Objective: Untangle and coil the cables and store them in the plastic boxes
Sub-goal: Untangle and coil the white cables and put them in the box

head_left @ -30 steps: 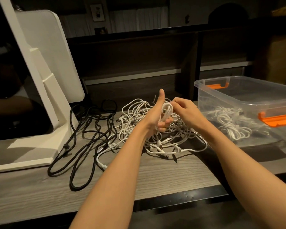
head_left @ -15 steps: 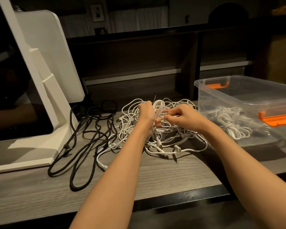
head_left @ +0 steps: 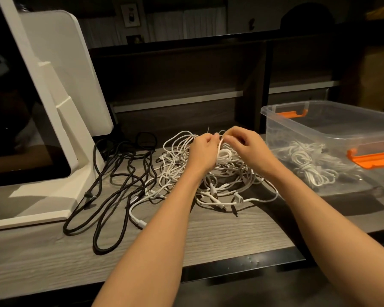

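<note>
Above the white cable tangle (head_left: 211,185) on the desk (head_left: 208,238), a small white coil (head_left: 224,154) is being gripped by the left hand (head_left: 203,151), now curled closed, while its end is being pinched by the raised right hand (head_left: 245,146); right of the grip, more coils (head_left: 306,160) are being held in the plastic box (head_left: 333,120).

A home office or study: a wood-grain tabletop (head_left: 220,235) carries a white monitor (head_left: 53,85), with dark shelving (head_left: 186,69) beyond the fingers.

Cables: white tangle (head_left: 211,173), black loops (head_left: 115,180) left. Box (head_left: 333,120) clear, orange latches (head_left: 372,158). Table (head_left: 208,240) grey woodgrain. Stand (head_left: 60,89) white.
</note>
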Demonstrator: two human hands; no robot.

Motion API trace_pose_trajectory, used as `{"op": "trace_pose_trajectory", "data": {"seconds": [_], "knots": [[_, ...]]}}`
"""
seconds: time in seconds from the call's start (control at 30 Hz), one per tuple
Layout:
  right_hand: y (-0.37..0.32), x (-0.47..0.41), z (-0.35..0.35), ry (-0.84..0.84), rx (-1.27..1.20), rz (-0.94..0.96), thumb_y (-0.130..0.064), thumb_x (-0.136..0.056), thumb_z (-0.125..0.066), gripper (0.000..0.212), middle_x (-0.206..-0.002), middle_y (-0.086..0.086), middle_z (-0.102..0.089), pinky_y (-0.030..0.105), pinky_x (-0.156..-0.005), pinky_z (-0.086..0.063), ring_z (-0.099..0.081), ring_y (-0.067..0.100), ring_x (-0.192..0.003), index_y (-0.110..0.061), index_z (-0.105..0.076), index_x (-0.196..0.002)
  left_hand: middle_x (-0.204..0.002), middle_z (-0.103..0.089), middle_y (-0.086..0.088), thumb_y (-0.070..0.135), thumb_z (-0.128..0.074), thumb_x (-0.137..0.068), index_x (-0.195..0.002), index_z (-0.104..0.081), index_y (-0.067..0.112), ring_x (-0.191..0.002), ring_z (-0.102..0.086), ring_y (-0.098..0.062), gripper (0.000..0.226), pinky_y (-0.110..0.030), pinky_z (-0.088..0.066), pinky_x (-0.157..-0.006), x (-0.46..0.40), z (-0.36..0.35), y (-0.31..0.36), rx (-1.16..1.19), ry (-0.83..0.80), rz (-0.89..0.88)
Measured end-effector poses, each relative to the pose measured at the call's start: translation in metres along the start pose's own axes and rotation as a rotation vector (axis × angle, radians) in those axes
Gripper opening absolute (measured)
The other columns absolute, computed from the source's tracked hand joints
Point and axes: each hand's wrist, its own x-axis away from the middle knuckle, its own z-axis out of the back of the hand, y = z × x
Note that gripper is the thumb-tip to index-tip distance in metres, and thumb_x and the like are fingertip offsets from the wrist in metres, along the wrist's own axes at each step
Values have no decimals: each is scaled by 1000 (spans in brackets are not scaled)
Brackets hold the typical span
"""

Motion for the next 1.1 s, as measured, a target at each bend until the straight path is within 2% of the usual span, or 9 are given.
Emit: {"op": "trace_pose_trajectory", "data": {"seconds": [0.13,0.23,0.3,0.4,0.53,0.7,0.77,0.9,1.1], "knots": [[11,-2,1,-40,4,-172,-24,-89,-66,18,-64,-5,-55,11,-54,-37,-46,0,-54,-13,-64,-75,-77,-52,-3,41,-30,-105,-108,-53,12,-56,-48,-10,37,-17,-38,-40,5,-3,7,112,-102,105],[9,0,-1,-163,99,-156,-21,-91,-62,24,-59,-7,-51,11,-51,-36,-45,-2,-49,-17,-60,-68,-82,-56,-6,43,-39,-102,-107,-52,14,-57,-51,-13,32,-19,-40,-43,2,-2,4,224,61,120],[4,1,-2,-271,153,-112,-21,-93,-60,15,-65,-4,-55,15,-57,-39,-50,1,-57,-19,-63,-79,-83,-58,-5,44,-45,-100,-96,-50,21,-67,-54,-17,23,-27,-42,-56,-2,-1,-2,209,223,79],[-3,3,-1,-402,134,-111,-21,-94,-58,11,-72,-1,-62,19,-61,-47,-57,4,-63,-17,-66,-101,-73,-54,2,41,-49,-99,-89,-49,20,-64,-52,-10,24,-21,-39,-57,-2,1,-5,158,368,35],[-12,7,-3,-307,183,1,-28,-89,-64,16,-57,-2,-61,12,-49,-43,-53,4,-46,-17,-67,-79,-68,-51,6,32,-59,-96,-85,-55,14,-60,-48,-3,21,-11,-35,-52,-1,4,-6,-14,437,-30],[-8,5,-1,-75,269,131,-37,-92,-57,27,-55,-14,-52,14,-54,-33,-52,-1,-56,-32,-58,-65,-68,-55,3,22,-56,-98,-92,-57,16,-61,-53,-11,8,-24,-47,-59,1,1,-4,-62,266,-155],[-6,4,-1,-2,213,103,-34,-95,-54,31,-56,-15,-52,18,-55,-33,-51,-2,-56,-37,-52,-64,-77,-59,0,18,-50,-100,-97,-57,18,-66,-56,-11,8,-21,-46,-60,1,2,-2,10,139,-153],[-3,3,-6,45,75,18,-32,-90,-61,24,-59,-11,-54,12,-55,-36,-50,-2,-55,-23,-60,-67,-105,-64,-4,21,-42,-104,-115,-57,14,-87,-63,-14,20,-21,-48,-62,2,1,0,0,-102,-107],[10,-2,-4,13,-45,-211,-37,-89,-62,37,-59,1,-52,14,-50,-35,-44,5,-51,-3,-63,-74,-73,-56,-6,28,-32,-107,-119,-53,6,-38,-49,0,33,-16,-37,-35,7,-1,6,264,-125,28]]}}
